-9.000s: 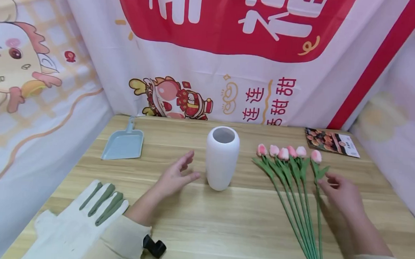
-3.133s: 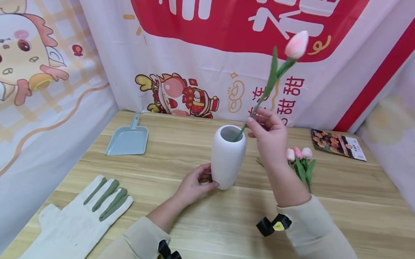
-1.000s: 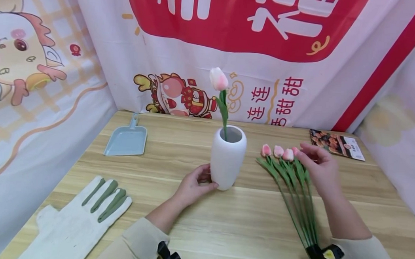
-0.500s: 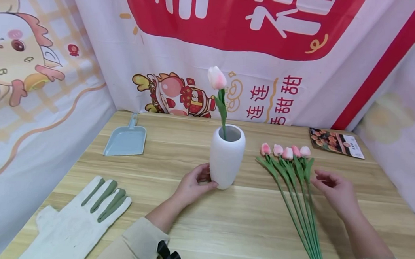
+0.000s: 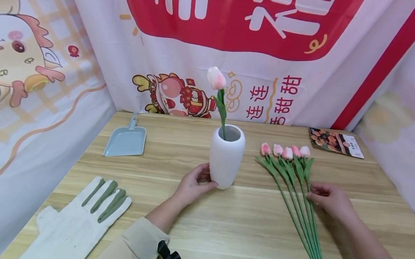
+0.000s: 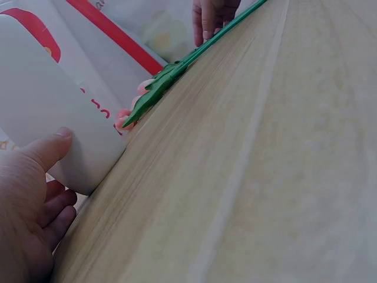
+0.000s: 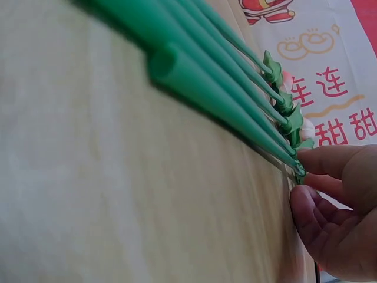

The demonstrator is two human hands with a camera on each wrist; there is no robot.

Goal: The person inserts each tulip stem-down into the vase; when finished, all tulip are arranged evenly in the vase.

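A white vase (image 5: 226,158) stands upright on the table, one pale pink tulip (image 5: 217,78) leaning left in its mouth. My left hand (image 5: 191,186) holds the vase low on its left side, thumb in front; the left wrist view shows the thumb on the white wall (image 6: 53,106). Several pink tulips (image 5: 287,153) lie fanned to the right, green stems (image 5: 306,230) converging toward the front edge. At the rightmost stem is my right hand (image 5: 335,202), thumb and index finger at it just below the leaves. In the right wrist view those fingertips meet the stem's far part (image 7: 297,168).
A light blue dustpan (image 5: 126,140) lies at the back left. White and green gloves (image 5: 77,220) lie at the front left. A printed card (image 5: 336,143) is at the back right. Printed cloth (image 5: 197,61) hangs behind the table.
One tulip went from the table into the vase, and my left hand took hold of the vase. My right hand released that tulip, returned right, then moved down to the rightmost lying stem.
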